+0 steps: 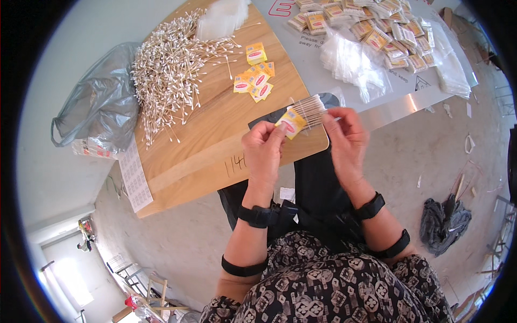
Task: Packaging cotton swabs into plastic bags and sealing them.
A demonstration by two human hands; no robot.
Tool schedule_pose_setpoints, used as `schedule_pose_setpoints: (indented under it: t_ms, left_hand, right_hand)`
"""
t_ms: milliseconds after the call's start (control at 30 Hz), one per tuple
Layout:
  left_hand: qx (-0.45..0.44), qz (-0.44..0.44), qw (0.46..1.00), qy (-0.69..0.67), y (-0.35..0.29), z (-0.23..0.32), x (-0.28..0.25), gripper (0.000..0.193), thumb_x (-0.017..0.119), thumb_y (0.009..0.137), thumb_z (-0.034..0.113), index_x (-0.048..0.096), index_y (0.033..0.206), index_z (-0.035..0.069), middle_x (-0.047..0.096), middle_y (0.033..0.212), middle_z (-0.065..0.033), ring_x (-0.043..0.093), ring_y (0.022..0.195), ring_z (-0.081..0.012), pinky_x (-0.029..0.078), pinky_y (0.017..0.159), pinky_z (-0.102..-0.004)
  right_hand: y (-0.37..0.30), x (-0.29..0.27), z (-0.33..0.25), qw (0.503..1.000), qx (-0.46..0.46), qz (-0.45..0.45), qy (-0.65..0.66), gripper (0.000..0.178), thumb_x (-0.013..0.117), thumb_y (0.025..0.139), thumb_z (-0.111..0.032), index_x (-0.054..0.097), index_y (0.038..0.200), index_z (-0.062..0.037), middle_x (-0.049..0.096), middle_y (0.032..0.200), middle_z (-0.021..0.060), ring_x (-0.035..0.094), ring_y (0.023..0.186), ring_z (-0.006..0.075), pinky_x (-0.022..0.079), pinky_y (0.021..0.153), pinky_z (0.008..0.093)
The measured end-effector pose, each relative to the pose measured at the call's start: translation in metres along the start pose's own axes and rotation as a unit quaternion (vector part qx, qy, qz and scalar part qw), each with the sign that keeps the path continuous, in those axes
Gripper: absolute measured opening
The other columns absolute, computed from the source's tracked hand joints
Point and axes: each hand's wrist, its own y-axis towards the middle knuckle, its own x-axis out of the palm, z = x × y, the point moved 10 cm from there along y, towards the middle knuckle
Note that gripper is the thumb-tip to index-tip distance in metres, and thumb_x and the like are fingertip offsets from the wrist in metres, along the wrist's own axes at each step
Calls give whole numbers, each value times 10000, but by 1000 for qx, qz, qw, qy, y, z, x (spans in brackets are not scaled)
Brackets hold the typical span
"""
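Above the table's front edge I hold a flat row of cotton swabs (310, 112) with a yellow card (291, 123) lying against one end. My left hand (263, 146) pinches the card and the swabs under it between thumb and fingers. At the opposite end, the thumb and fingers of my right hand (348, 141) close on the white swab tips. Whether a clear bag surrounds the bundle, I cannot tell. Farther away on the wood lie loose yellow cards (257, 81) and a small stack of the same cards (256, 53).
A big heap of loose cotton swabs (168, 70) covers the table's (215, 140) left part, beside a grey plastic bag (102, 97). Clear bags (223, 19) lie behind it. On the grey board at right are packed swab bundles (396, 32) and more clear bags (353, 62).
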Motion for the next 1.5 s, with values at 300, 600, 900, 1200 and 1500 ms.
schedule_pose_setpoints:
  t_ms: [300,600,900,1200,1500]
  left_hand:
    - [94,75,973,195,18,-9,-10,223,666,878,115,594,706,-8,553,591,-13,464,499,-45,329,435,-213]
    - [88,70,969,220,22,-6,6,234,674,840,104,600,663,-31,554,564,-28,476,495,-69,355,455,-235]
    - [100,30,959,264,33,6,18,198,686,755,89,617,625,-44,551,544,-34,480,496,-82,371,465,-267]
    - [40,-19,896,442,53,5,39,269,719,757,239,633,665,2,656,753,-184,643,738,-354,490,665,-424]
    - [414,50,719,556,-12,53,68,619,655,875,332,451,1359,2,499,1335,-227,484,1247,-328,388,1011,-461]
  right_hand:
    - [29,-46,13,976,-21,136,-171,492,765,809,-290,598,1114,58,594,951,79,518,783,145,447,707,288]
    - [31,-28,59,974,193,95,70,397,800,778,-280,641,996,11,580,769,6,468,619,72,378,539,229]
    - [38,-18,63,965,200,86,149,168,766,810,-222,670,847,-89,568,674,-62,447,547,33,321,481,205]
    - [43,-13,66,963,195,89,163,87,732,839,-152,689,864,-80,653,733,-24,526,544,42,348,464,210]
    - [45,-16,82,949,216,94,212,101,711,864,-163,670,848,-73,636,717,-11,529,546,53,346,444,207]
